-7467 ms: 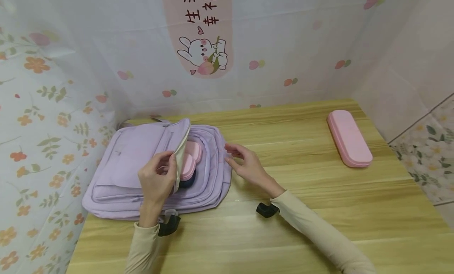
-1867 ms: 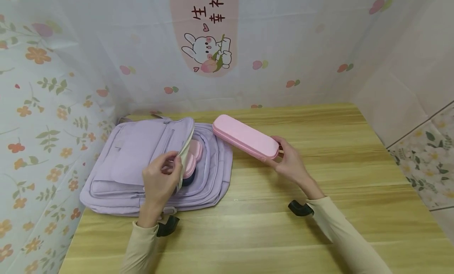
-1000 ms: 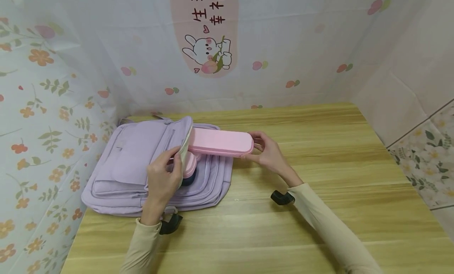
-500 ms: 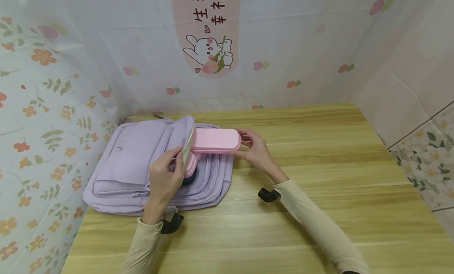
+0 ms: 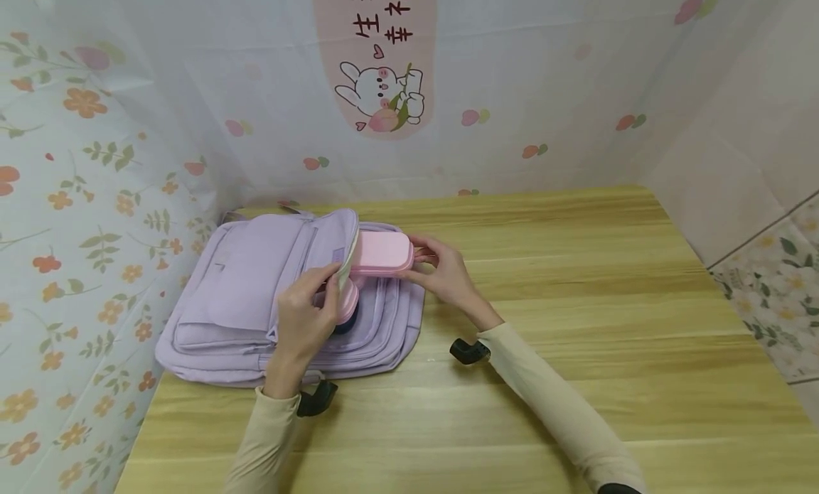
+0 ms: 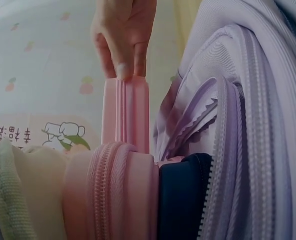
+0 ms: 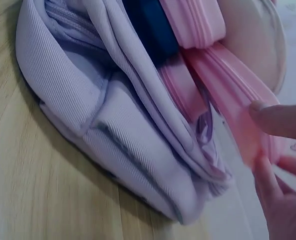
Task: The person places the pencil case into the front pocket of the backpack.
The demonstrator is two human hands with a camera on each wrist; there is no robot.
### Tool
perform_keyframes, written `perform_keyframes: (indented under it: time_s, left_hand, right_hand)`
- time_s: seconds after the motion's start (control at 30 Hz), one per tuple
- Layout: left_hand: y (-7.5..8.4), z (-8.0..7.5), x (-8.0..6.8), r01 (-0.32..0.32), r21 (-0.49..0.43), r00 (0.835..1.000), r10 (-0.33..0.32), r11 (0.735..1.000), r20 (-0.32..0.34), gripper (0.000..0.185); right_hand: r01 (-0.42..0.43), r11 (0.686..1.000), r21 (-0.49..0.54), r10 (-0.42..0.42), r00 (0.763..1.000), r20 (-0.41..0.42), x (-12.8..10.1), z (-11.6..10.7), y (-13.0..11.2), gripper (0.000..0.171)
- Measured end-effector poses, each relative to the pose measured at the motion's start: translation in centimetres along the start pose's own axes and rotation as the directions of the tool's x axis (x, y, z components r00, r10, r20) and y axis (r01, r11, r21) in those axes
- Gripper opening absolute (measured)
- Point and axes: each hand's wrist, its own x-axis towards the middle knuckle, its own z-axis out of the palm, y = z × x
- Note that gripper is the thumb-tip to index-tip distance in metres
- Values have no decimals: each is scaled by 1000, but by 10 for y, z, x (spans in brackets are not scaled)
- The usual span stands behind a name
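Observation:
A lavender backpack (image 5: 246, 281) lies flat on the wooden table, its main compartment unzipped. My left hand (image 5: 307, 316) pinches the edge of the front flap and holds it up. Between thumb and fingers, my right hand (image 5: 448, 274) grips the end of a long pink zippered case (image 5: 384, 252), whose far part is inside the bag, hidden under the flap. Beside it in the opening sit another pink case (image 5: 348, 302) and a dark blue case (image 7: 150, 30). The right wrist view shows a further pink case (image 7: 183, 87) lower in the opening.
The wooden table (image 5: 544, 281) extends to the right of the bag. Floral cloth (image 5: 96, 266) hangs on the left, and a white printed cloth (image 5: 544, 74) with a rabbit picture stands behind the table.
My right hand fetched the long pink case from the table's far right, brought it left, and slid it partway into the backpack. My left hand kept holding the flap.

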Motion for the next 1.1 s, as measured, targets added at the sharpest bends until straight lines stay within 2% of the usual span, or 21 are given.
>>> perform_keyframes:
  time_s: [0.13,0.43,0.63,1.1]
  left_hand:
    - [0,1,0,-7,5,1000,7,1000,8,20]
    - [-1,2,0,-60,24,996,58,998,63,20]
    - [-4,2,-2,-73,21,994,71,997,83,21]
    - [-5,5,-2,-105,32,989,102,994,105,21]
  right_hand:
    - [-19,995,101,13,998,56,1,-3,12,60]
    - [-75,982,176,72,997,24,10,8,9,49]
    - [-120,977,175,115,993,34,17,22,11,47]
    - [-107,980,170,102,994,37,27,47,9,43]
